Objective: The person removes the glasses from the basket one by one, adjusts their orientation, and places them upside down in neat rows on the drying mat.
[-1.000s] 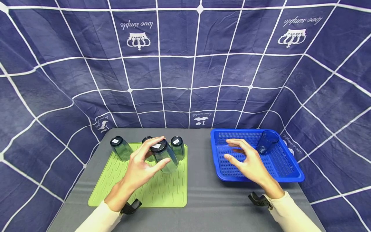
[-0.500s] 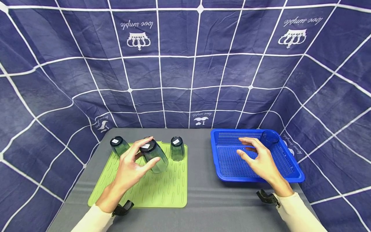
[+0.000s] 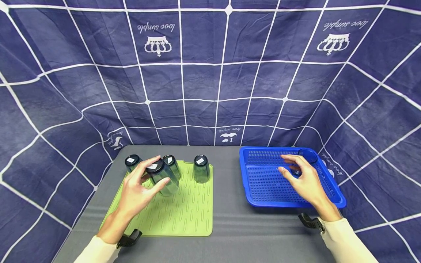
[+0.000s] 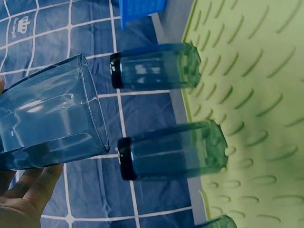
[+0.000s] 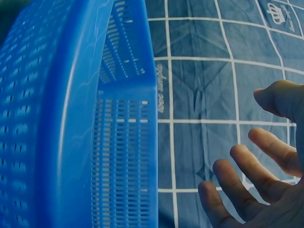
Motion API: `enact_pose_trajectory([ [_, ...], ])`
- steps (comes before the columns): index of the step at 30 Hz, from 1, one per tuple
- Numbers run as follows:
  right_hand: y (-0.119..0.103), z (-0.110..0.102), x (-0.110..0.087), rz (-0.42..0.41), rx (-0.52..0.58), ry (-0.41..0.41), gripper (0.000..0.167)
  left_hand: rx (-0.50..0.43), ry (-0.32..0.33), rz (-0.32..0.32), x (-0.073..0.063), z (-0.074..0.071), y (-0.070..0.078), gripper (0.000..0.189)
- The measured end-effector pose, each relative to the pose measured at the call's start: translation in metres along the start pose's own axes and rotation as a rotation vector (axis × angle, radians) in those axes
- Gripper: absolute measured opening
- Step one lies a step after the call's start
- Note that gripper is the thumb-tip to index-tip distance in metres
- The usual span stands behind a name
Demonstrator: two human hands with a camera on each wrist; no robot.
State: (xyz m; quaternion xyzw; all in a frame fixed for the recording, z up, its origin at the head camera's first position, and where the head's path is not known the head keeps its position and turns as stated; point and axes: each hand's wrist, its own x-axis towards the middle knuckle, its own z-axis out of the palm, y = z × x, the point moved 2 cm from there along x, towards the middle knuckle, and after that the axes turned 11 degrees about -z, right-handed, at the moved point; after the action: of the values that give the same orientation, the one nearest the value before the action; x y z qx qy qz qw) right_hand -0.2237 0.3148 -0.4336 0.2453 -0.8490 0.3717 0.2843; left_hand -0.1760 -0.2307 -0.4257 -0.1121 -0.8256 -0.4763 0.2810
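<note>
My left hand (image 3: 136, 191) grips an upside-down clear blue-green drinking glass (image 3: 168, 180) between thumb and fingers, above the green ribbed mat (image 3: 184, 215). The glass's rim hangs apart from the mat in the left wrist view. Upside-down glasses stand along the mat's far side: a right one (image 3: 201, 170), a middle one (image 3: 172, 165) partly behind the held glass, and a left one (image 3: 132, 160) partly behind my fingers. My right hand (image 3: 307, 184), fingers loosely bent and holding nothing, hovers over the blue basket (image 3: 244, 175). A blue glass (image 3: 308, 156) in the basket is partly hidden behind it.
The mat and basket sit apart on a grey tabletop (image 3: 227, 204). A dark blue checked cloth (image 3: 204, 84) hangs behind and at both sides. The perforated basket walls (image 5: 123, 156) rise beside my right hand in the right wrist view.
My left hand has moved left over the mat with the glass, uncovering the middle glass and covering more of the left one. My right hand has moved right over the basket.
</note>
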Motion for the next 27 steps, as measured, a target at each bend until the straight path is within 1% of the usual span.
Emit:
enact_pose_trajectory([
  [4, 0.005, -0.003, 0.001, -0.007, -0.025, -0.001, 0.046, 0.028, 0.021, 0.009, -0.002, -0.007, -0.005, 0.083],
  [7, 0.009, -0.005, 0.001, -0.002, -0.038, -0.002, 0.045, 0.021, 0.030, 0.016, -0.002, -0.010, -0.009, 0.084],
  [10, 0.013, -0.007, 0.000, 0.007, -0.045, -0.001, 0.044, 0.026, 0.030, -0.002, -0.004, -0.013, -0.014, 0.085],
  [14, 0.018, -0.009, 0.001, 0.018, -0.046, -0.002, 0.043, 0.043, 0.024, -0.059, -0.007, -0.016, -0.022, 0.085],
  [17, 0.021, -0.011, 0.001, 0.019, -0.045, 0.001, 0.043, 0.049, 0.027, -0.083, -0.009, -0.019, -0.029, 0.084],
  [27, 0.030, -0.018, 0.002, 0.030, -0.055, 0.034, 0.043, 0.050, 0.062, -0.091, -0.012, -0.026, -0.050, 0.084],
])
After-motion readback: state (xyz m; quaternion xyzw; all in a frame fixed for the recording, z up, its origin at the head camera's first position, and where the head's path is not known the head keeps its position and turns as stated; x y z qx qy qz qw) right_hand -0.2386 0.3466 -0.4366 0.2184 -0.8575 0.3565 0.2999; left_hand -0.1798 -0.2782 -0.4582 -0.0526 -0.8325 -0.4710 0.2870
